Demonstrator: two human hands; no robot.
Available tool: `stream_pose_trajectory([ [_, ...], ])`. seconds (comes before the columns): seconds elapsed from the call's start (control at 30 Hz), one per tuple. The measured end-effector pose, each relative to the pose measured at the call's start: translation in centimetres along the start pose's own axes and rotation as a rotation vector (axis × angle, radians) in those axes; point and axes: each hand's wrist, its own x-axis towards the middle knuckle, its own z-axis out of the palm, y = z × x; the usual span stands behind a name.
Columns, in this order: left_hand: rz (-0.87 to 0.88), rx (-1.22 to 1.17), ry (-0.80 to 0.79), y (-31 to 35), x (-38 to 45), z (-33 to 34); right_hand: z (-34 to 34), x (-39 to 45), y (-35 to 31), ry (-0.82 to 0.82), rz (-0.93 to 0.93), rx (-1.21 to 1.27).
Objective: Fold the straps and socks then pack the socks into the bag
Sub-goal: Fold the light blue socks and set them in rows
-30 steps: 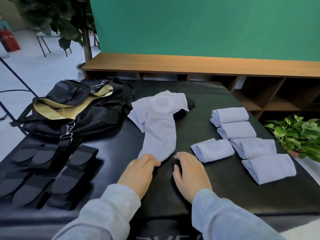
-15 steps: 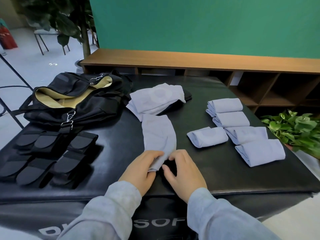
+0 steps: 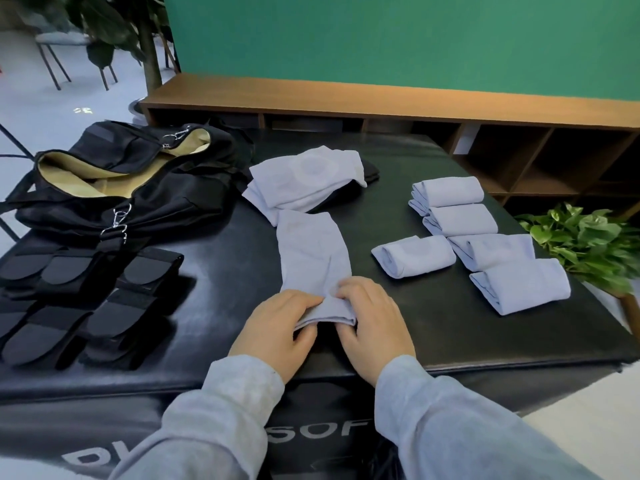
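Note:
A pale blue sock [image 3: 311,251] lies lengthwise on the black padded table [image 3: 415,334], its near end turned up into a fold. My left hand [image 3: 277,327] and my right hand [image 3: 374,323] both pinch that folded end. Behind it lies a small pile of unfolded pale blue socks [image 3: 308,178]. Several folded socks [image 3: 485,244] sit in rows to the right. The open black bag [image 3: 131,181] with a tan lining rests at the back left. Folded black straps [image 3: 86,299] lie in front of the bag.
A low wooden shelf unit [image 3: 381,105] runs behind the table under a green wall. A leafy potted plant [image 3: 588,244] stands by the table's right edge. A tree trunk [image 3: 149,46] and chair legs are at the far left.
Both hands drew the sock nearer, clear of the pile, and have turned its near end up into a fold. The camera has tilted further down.

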Motion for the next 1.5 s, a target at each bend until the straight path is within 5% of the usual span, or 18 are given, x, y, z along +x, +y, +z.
stream_pose_trajectory([
  [0.17, 0.060, 0.100, 0.088, 0.0, 0.2, 0.0, -0.3, -0.2, 0.0, 0.059, 0.067, 0.092],
  [0.43, -0.272, -0.182, 0.159, 1.0, 0.0, -0.8, -1.2, 0.1, -0.5, -0.041, 0.240, 0.137],
  [0.77, -0.449, -0.064, 0.139, 1.3, 1.4, -0.5, -0.6, 0.7, -0.6, 0.027, 0.278, 0.014],
  [0.97, -0.441, 0.021, 0.112, 1.3, 1.5, -0.5, -0.4, 1.1, -0.2, 0.004, 0.314, 0.049],
  [1.23, -0.124, 0.219, 0.121, 0.3, 1.2, 0.4, -0.5, 1.0, -0.2, -0.058, 0.265, 0.006],
  [1.5, -0.209, 0.228, 0.037, 1.0, 1.3, 0.1, -0.6, 1.3, -0.5, -0.078, 0.284, -0.099],
])
